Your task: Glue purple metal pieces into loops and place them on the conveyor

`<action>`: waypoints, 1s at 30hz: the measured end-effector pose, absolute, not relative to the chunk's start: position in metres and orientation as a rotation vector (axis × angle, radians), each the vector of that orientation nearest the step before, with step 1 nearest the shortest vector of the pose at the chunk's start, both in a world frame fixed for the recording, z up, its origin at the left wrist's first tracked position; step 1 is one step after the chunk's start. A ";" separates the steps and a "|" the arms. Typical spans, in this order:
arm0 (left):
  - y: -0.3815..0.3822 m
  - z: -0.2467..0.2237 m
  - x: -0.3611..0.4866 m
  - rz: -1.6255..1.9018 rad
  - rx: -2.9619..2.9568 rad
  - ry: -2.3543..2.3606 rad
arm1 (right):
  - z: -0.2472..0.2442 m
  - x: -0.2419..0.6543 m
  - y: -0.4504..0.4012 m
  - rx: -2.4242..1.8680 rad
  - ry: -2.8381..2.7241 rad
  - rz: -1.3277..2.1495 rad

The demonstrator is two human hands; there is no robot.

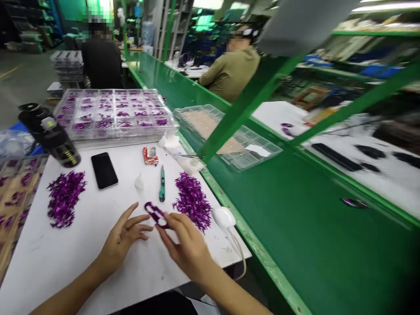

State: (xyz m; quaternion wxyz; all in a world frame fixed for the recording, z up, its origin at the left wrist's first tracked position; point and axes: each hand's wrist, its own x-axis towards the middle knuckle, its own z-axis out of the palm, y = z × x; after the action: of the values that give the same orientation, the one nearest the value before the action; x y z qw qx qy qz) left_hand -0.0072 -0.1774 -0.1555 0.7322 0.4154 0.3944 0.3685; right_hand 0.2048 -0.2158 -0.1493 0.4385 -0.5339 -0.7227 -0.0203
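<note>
White desk [55,267], its edge close at four o'clock: the right hand [187,247] pinches a glossy purple loop [155,213], the left hand [121,238] spread just beside it, a purple heap [192,201] at one o'clock.

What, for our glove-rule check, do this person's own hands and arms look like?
The left hand and right hand are bare, with no gloves. The forearms show no sleeves, watch, bracelet or cables.
</note>
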 end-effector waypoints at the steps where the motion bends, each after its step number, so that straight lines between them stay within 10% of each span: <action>1: -0.176 -0.152 -0.008 0.830 0.871 0.852 | -0.151 0.183 -0.216 -1.245 -1.867 -0.008; 20: -0.152 -0.135 -0.015 0.939 0.459 0.800 | -0.137 0.157 -0.085 -1.480 -1.508 0.798; 30: -0.153 -0.141 -0.015 0.970 0.411 0.826 | -0.097 0.151 -0.151 -1.052 -1.205 0.489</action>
State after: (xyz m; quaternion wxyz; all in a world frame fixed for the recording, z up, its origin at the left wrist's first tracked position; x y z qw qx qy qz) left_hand -0.0148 -0.1534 -0.1411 0.7841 0.1903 0.3829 0.4498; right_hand 0.1507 -0.1508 -0.0969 0.6702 -0.4666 -0.5349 0.2170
